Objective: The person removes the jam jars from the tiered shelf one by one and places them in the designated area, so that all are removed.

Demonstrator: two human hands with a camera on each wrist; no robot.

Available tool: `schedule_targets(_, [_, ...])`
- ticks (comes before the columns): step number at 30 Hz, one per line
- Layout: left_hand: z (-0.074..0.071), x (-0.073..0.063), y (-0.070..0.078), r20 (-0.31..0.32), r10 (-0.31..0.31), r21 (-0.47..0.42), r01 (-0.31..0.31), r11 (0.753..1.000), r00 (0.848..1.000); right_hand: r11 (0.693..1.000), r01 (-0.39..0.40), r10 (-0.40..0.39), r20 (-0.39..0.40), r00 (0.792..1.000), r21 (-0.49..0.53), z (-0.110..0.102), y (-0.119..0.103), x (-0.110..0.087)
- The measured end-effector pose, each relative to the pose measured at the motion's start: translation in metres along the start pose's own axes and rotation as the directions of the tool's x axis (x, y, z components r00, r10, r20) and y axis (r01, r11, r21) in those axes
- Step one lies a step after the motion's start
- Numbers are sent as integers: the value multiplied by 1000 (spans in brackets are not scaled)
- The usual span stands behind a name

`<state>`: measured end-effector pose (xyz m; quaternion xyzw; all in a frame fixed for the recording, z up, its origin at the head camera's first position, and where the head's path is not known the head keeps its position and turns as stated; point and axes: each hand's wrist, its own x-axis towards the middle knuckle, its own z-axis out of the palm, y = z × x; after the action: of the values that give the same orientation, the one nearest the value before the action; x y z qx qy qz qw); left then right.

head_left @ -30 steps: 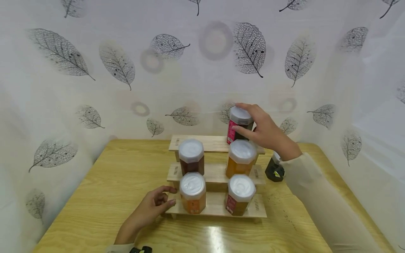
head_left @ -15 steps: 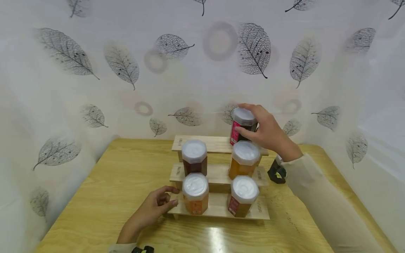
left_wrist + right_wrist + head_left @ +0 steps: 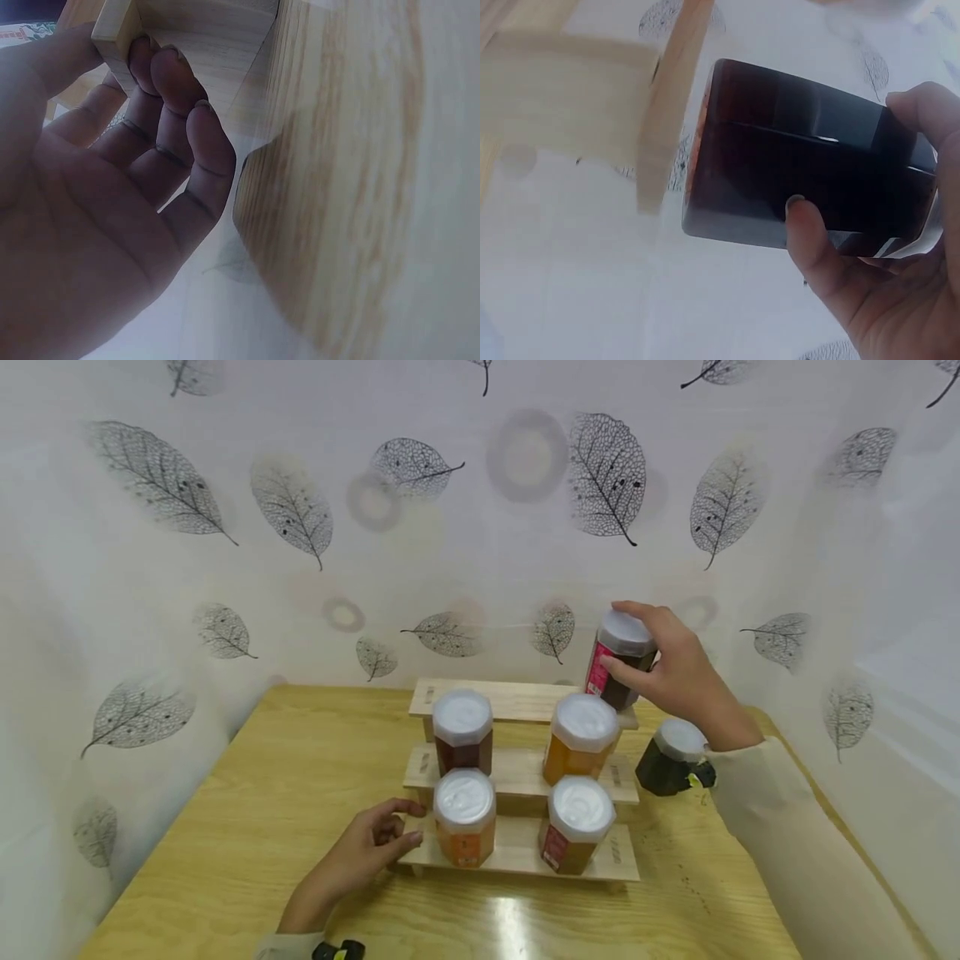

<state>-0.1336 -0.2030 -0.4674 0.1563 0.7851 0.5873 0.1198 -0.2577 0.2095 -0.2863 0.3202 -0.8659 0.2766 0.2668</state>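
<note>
My right hand (image 3: 678,664) grips a dark jar (image 3: 622,639) with a pink label and a whitish lid, at the right end of the top shelf. In the right wrist view, thumb and fingers clasp the dark jar (image 3: 817,150), its base apart from the shelf. My left hand (image 3: 356,856) holds the left end of the three-step wooden rack (image 3: 517,839); in the left wrist view its fingers curl at the wooden end piece (image 3: 116,37). An orange jar (image 3: 465,827) and a red-labelled jar (image 3: 577,827) stand on the bottom step.
The middle step carries a brown jar (image 3: 463,735) and an amber jar (image 3: 582,739). Another dark jar (image 3: 663,760) stands on the wooden table (image 3: 300,777), right of the rack. A leaf-print curtain (image 3: 450,552) hangs behind.
My right hand has moved the dark jar to the right, and the jar now tilts at the shelf's end. The dark jar on the table shows more fully. My left hand keeps its place.
</note>
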Motion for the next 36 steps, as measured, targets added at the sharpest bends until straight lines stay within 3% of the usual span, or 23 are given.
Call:
schedule_targets(13, [3, 1, -1, -14, 7, 8, -7, 1000, 1000, 977, -188, 185, -31, 982, -98, -45, 19, -44])
schedule_targets(19, [1, -2, 1, -12, -3, 19, 4, 1000, 1000, 950, -303, 300, -55, 952, -69, -56, 26, -73])
schedule_targets(26, [0, -2, 1, -8, 7, 11, -7, 1000, 1000, 943, -317, 304, -118, 945, -107, -65, 44, -96])
schedule_targets(36, [1, 0, 0, -10, -8, 8, 8, 1000, 1000, 902, -391, 379, -99, 920, -183, -73, 62, -128])
